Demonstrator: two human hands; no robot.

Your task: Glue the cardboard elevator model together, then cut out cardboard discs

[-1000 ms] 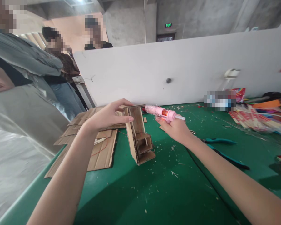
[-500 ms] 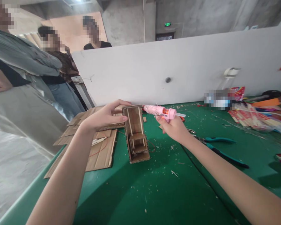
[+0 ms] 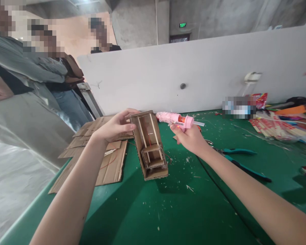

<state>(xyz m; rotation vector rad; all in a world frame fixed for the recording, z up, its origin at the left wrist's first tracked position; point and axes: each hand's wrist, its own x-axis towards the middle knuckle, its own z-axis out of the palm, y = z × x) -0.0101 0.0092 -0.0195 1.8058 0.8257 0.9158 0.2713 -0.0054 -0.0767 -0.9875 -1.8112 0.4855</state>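
My left hand (image 3: 116,126) grips the top left side of a tall open-fronted cardboard box (image 3: 149,145) that stands tilted on the green table (image 3: 183,211). Inside the box sit thin wooden sticks and a small cardboard shelf. My right hand (image 3: 190,137) is closed round the handle of a pink hot glue gun (image 3: 177,119). The gun's nozzle points left at the box's upper right edge, and a clear glue stick pokes out of its back.
Flat cardboard sheets (image 3: 109,163) lie at the table's left edge. Teal-handled pliers (image 3: 241,160) lie right of my forearm. Packets, sticks and tools clutter the far right (image 3: 277,126). A white partition (image 3: 199,73) backs the table. Three people (image 3: 20,85) stand at left.
The box has turned so its open front faces me more and has tipped back, its bottom nearer to me. The glue gun has shifted slightly right and up.
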